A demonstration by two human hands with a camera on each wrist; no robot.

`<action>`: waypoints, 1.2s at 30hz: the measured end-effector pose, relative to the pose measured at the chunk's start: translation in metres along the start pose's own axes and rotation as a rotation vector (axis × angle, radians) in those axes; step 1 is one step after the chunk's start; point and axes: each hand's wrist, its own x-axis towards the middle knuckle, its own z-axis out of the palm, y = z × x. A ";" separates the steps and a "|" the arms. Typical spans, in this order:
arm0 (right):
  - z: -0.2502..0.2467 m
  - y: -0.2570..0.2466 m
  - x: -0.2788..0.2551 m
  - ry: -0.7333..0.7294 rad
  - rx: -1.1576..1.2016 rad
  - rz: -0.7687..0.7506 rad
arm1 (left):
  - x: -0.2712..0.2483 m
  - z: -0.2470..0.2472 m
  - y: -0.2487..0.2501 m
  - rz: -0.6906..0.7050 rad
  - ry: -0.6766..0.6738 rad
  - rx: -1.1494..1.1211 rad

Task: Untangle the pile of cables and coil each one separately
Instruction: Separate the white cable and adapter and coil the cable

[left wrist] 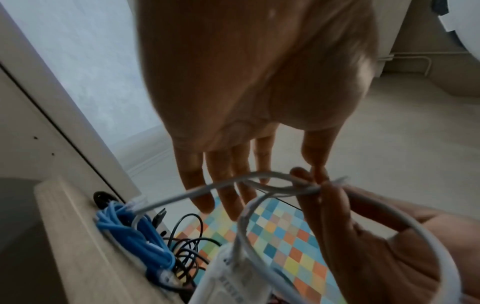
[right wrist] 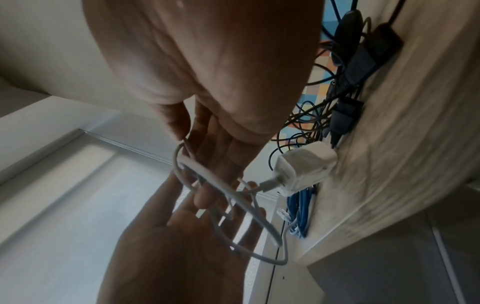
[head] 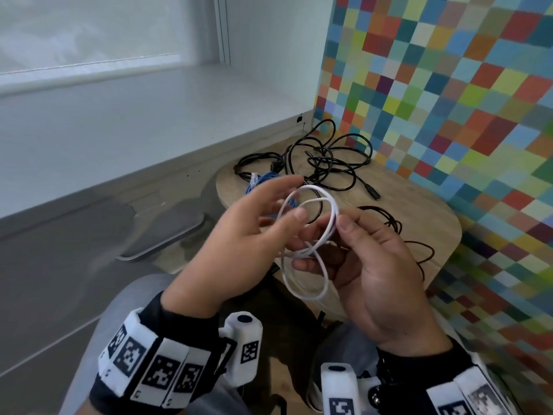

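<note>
A white cable is looped into a few turns, held up above the round wooden table. My right hand pinches the loops together between thumb and fingers. The left hand is spread, its straight fingers reaching through the loops and its thumb against the cable. From the left wrist the white cable crosses under the left fingers. In the right wrist view the cable runs to a white charger block on the table. A blue cable bundle and tangled black cables lie behind.
A thin black cable lies on the table's right side, by the chequered coloured wall. A white ledge runs along the left, with a grey flat object on the floor below it. My knees sit under the hands.
</note>
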 end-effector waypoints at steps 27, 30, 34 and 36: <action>-0.020 -0.011 0.007 0.168 -0.304 -0.186 | 0.001 -0.005 0.002 0.159 0.102 0.039; -0.016 -0.010 0.008 0.128 -0.208 -0.144 | 0.000 -0.006 0.001 0.163 0.085 0.027; -0.013 -0.015 0.007 0.087 -0.031 -0.080 | -0.001 -0.013 0.001 0.137 0.038 -0.167; -0.014 -0.017 0.007 0.093 -0.007 -0.057 | -0.002 -0.018 0.000 0.099 0.009 -0.317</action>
